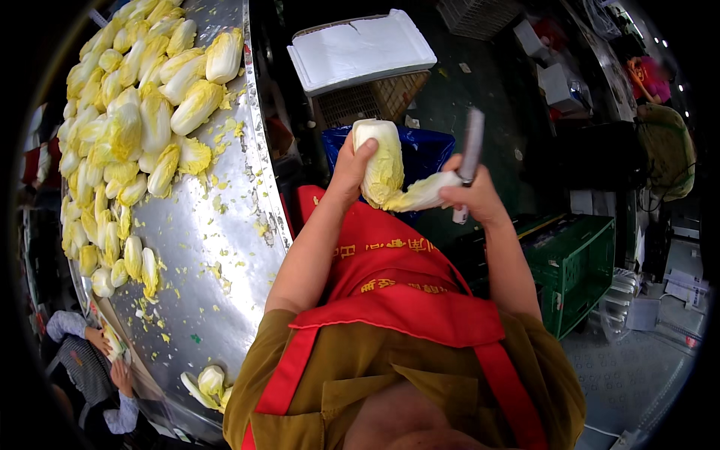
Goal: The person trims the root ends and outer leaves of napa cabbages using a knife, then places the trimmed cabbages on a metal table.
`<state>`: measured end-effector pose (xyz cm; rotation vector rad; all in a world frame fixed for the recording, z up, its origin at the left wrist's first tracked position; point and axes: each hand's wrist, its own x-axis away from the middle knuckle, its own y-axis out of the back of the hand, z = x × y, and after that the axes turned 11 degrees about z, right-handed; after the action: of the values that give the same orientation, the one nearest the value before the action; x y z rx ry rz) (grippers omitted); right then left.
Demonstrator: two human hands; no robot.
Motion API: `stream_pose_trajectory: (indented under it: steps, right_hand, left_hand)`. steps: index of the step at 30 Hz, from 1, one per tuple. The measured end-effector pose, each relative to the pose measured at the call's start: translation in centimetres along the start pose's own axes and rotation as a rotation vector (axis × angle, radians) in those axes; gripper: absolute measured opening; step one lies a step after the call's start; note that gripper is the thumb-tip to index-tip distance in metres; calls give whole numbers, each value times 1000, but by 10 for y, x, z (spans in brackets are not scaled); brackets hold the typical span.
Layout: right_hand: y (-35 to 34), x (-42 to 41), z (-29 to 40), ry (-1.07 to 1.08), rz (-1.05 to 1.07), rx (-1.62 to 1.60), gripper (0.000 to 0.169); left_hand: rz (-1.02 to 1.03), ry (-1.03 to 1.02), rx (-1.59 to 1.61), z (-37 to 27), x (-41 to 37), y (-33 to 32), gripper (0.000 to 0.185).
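A napa cabbage (383,160) is gripped in my left hand (351,169), its pale cut base tilted up and its yellow leaf tips down. My right hand (478,194) holds a knife (471,143), blade pointing up, by its handle. Between the same hand's thumb and the knife sits the white end of a cabbage leaf (430,192). This leaf hangs out sideways from the cabbage, its yellow tip still meeting the head's lower end. Beneath both hands is a bin lined with a blue plastic bag (427,149).
At my left a metal table (225,225) bears a heap of napa cabbages (124,129) and leaf scraps. A white foam box lid (360,50) rests on a plastic crate (394,95) ahead. Green crates (579,275) stand at right. Another person's hands (107,349) handle a cabbage at lower left.
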<state>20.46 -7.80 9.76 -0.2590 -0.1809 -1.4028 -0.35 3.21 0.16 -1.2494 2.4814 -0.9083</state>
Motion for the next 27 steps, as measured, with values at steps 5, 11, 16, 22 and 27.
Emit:
stream_pose_trajectory:
  steps: [5, 11, 16, 22, 27]
  right_hand:
    - [33, 10, -10, 137, -205, -217, 28]
    - [12, -25, -12, 67, -380, 348, 60]
    - [-25, -45, -5, -73, -105, 8, 49]
    - [-18, -49, -5, -84, -16, 85, 37]
    - [-25, -47, -3, -13, -98, 219, 33]
  left_hand:
    - [11, 111, 259, 0, 0, 5, 54]
    - [68, 168, 213, -6, 3, -4, 51]
    - [159, 116, 61, -7, 8, -9, 48]
    - [219, -36, -322, -5, 8, -8, 52]
    - [230, 41, -260, -9, 11, -11, 54]
